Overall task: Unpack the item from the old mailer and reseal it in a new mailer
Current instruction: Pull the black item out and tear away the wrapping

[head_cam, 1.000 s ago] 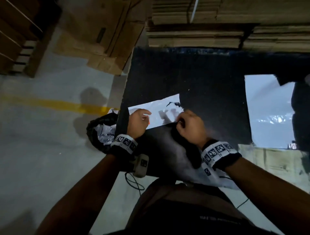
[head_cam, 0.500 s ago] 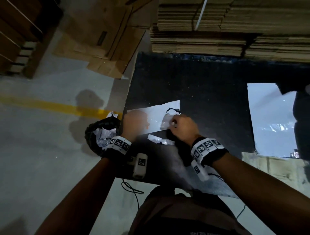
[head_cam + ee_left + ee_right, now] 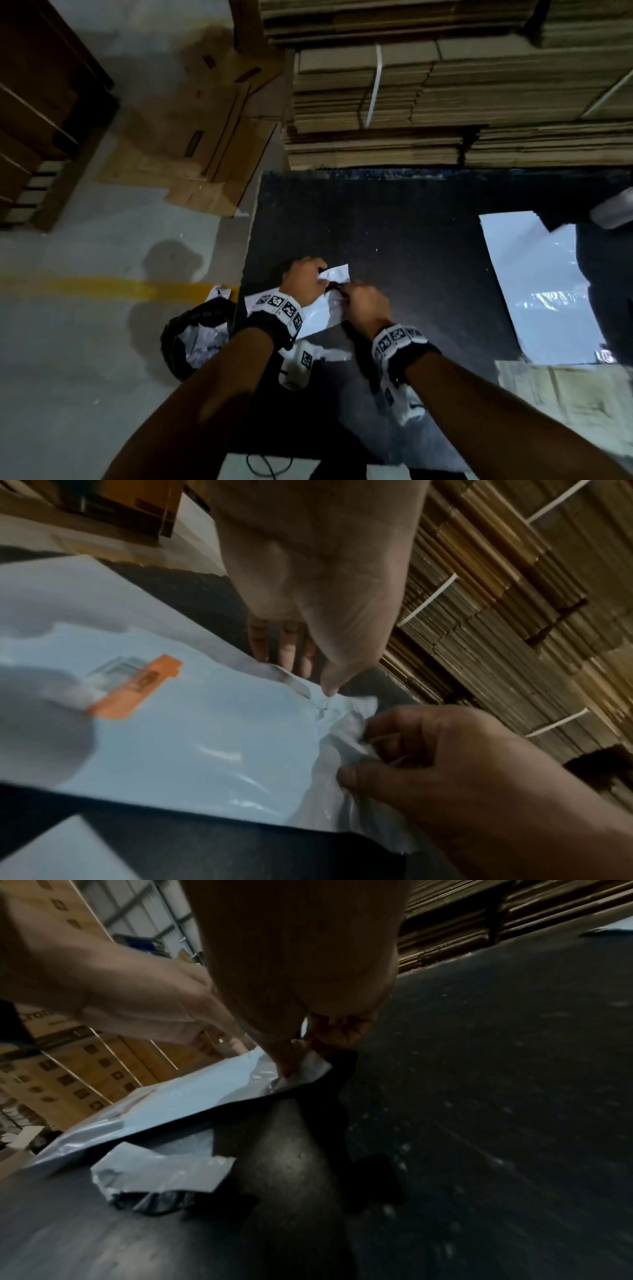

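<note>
The old white mailer (image 3: 320, 317) lies on the black table (image 3: 411, 222), showing an orange sticker (image 3: 137, 688) in the left wrist view. My left hand (image 3: 305, 284) pinches its far edge, thumb (image 3: 330, 685) on top and fingers behind. My right hand (image 3: 363, 301) pinches the crumpled torn edge (image 3: 346, 739) at the mailer's right end. A dark strip (image 3: 329, 1123) runs from that pinch back toward my wrist; I cannot tell whether it is the item or the mailer's lining. The new white mailer (image 3: 534, 291) lies flat at the right of the table.
A torn white scrap (image 3: 161, 1175) lies on the table near my wrists. A black bin bag (image 3: 195, 339) holding crumpled plastic stands on the floor at the table's left edge. Strapped cardboard stacks (image 3: 445, 102) line the far side. Flat cardboard (image 3: 565, 387) lies at the right front.
Both hands have moved farther from my body along the mailer and closer together. The right hand has shifted left to the torn end. A torn white scrap now lies near my wrists.
</note>
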Demonstrator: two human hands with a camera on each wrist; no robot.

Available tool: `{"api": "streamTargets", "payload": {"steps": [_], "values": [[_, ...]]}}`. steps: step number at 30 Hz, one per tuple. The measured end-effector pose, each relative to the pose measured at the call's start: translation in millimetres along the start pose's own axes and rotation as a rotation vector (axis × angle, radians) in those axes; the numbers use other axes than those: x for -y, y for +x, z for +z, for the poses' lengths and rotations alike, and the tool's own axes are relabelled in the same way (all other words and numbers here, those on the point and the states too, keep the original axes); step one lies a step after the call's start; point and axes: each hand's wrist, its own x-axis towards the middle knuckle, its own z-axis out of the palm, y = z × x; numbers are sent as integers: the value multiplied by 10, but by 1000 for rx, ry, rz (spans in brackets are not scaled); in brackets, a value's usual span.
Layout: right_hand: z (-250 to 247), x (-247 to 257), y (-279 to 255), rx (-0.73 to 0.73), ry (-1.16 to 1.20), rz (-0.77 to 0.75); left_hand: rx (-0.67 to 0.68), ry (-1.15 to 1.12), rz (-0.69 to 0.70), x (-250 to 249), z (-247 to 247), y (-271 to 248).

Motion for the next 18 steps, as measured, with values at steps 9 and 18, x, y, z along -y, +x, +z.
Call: {"api": "streamTargets", "payload": {"steps": [9,18], "values": [[-577,-246,-246,-216,203,-261,-96,-218,-22,-168,-233,-43],[-1259,-470,-511,-87,123,-404,-150,-219,79,-698,-408,-90]]}}
